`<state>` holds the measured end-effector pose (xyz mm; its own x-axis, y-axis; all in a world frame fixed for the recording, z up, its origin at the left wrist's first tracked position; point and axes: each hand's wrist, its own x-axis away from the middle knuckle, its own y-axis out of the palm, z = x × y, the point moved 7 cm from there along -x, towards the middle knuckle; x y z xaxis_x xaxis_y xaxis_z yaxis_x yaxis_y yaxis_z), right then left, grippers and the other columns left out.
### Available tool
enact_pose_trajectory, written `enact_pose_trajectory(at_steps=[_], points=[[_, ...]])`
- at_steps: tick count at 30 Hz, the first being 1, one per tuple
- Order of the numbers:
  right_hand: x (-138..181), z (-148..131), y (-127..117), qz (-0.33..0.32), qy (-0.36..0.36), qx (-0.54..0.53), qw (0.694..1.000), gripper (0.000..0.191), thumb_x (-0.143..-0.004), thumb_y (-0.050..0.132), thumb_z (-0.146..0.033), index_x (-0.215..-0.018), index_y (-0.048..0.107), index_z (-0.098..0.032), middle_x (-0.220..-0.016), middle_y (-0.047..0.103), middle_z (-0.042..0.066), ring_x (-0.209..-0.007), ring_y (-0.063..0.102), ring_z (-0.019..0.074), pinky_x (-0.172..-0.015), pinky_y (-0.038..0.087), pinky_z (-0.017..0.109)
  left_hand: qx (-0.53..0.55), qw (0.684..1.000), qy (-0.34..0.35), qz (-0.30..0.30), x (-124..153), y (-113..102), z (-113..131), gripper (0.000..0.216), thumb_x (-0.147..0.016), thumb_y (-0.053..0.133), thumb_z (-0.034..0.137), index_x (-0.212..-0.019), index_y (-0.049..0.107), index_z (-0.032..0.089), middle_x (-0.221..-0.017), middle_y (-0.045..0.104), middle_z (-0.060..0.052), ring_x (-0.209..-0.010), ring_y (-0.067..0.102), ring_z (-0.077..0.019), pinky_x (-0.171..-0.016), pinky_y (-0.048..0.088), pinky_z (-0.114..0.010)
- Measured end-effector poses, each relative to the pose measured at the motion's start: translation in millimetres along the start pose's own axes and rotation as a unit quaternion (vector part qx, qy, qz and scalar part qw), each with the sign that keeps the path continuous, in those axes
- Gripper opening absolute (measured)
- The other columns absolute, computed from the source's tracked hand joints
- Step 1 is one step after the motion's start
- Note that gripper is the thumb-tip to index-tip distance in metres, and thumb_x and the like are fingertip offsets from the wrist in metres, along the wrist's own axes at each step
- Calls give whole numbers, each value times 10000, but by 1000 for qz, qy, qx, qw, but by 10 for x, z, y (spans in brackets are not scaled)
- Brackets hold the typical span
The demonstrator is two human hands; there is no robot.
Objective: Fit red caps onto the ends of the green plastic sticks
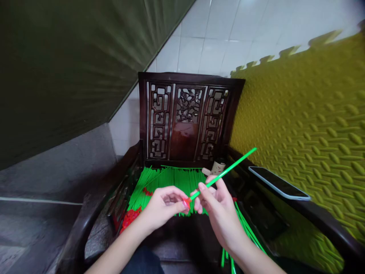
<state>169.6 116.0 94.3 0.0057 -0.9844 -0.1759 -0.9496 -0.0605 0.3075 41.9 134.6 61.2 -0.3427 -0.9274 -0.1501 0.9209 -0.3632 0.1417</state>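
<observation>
My right hand [217,205] pinches a long green stick [228,169] near its lower end; the stick slants up to the right. My left hand [163,205] pinches a small red piece [187,202] right at the stick's lower tip. Both hands meet above the seat of a dark carved wooden chair [188,114]. A thick layer of green sticks [168,182] covers the seat behind my hands. A heap of small red pieces [130,218] lies at the seat's left edge, close to my left wrist.
A phone [278,183] lies on the chair's right armrest. A small bottle [218,166] stands at the seat's back right. More green sticks [245,227] lie on the right of the seat. A yellow foam mat [308,114] lines the right; dark green fabric [71,64] hangs left.
</observation>
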Motion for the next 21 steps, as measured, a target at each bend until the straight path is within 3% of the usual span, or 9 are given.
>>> enact_pose_trajectory(at_steps=[4, 8, 12, 17, 21], points=[[-56, 54, -107, 24, 12, 20, 999, 302, -764, 703, -357, -799, 440, -213, -460, 503, -99, -402, 494, 67, -395, 377, 151, -115, 992, 57, -15, 23, 29, 95, 135, -718, 688, 197, -840, 708, 145, -768, 707, -44, -700, 640, -146, -682, 505, -267], [-71, 117, -127, 27, 39, -17, 999, 335, -719, 749, -338, -773, 448, -199, -643, 620, -48, -479, 545, 58, -468, 433, 163, -131, 987, 91, -23, 28, 25, 150, 142, -740, 671, 201, -869, 708, 154, -831, 681, -53, -726, 630, -147, -680, 504, -265], [-80, 115, -87, -24, 76, -86, 993, 296, -752, 724, -309, -867, 471, -207, -723, 657, -24, -538, 566, 57, -534, 458, 167, -157, 982, 106, -5, 12, -22, 179, 115, -777, 638, 222, -824, 715, 151, -750, 681, -46, -649, 616, -135, -627, 495, -252], [-86, 73, -84, -69, 44, -52, 995, 268, -744, 736, -259, -869, 510, -187, -760, 676, 1, -584, 596, 72, -567, 482, 186, -189, 972, 139, 8, 33, -30, 230, 87, -756, 654, 199, -774, 722, 148, -689, 676, -42, -621, 611, -136, -603, 485, -244], [-56, 41, -56, -86, 1, -21, 996, 232, -781, 704, -268, -840, 492, -193, -749, 673, -8, -562, 599, 70, -545, 487, 188, -164, 979, 120, -1, 58, -6, 200, 82, -750, 643, 182, -718, 698, 130, -627, 644, -29, -526, 596, -123, -529, 471, -234]])
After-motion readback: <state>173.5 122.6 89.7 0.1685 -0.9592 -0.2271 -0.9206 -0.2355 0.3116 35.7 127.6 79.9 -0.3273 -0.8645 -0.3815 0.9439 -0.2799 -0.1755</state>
